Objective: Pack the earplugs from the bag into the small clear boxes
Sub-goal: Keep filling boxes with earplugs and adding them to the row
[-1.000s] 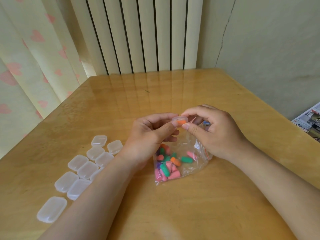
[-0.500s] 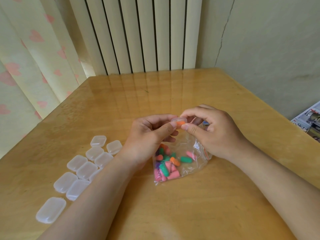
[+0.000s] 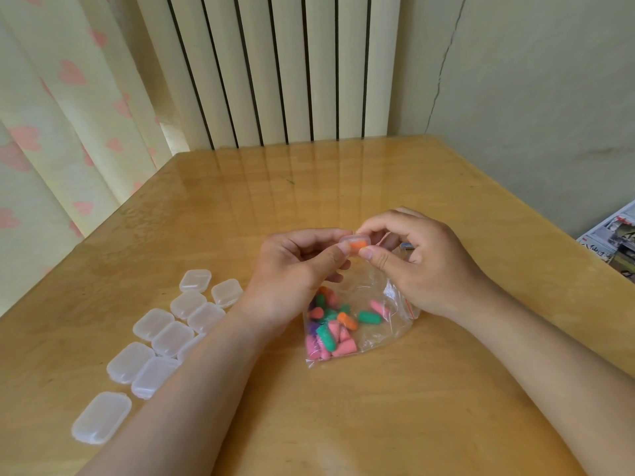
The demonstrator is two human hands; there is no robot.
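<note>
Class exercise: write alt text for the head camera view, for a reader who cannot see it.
Both hands, left hand and right hand, pinch a small clear box with an orange earplug inside, held above a clear bag of colourful earplugs on a wooden table. More clear boxes lie closed in a cluster at the left.

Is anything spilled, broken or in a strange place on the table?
Nothing stands out. The earplugs are all inside the bag, none loose on the table. The empty boxes lie closed at the left. Both hands hold one small box with an orange earplug inside.
</note>
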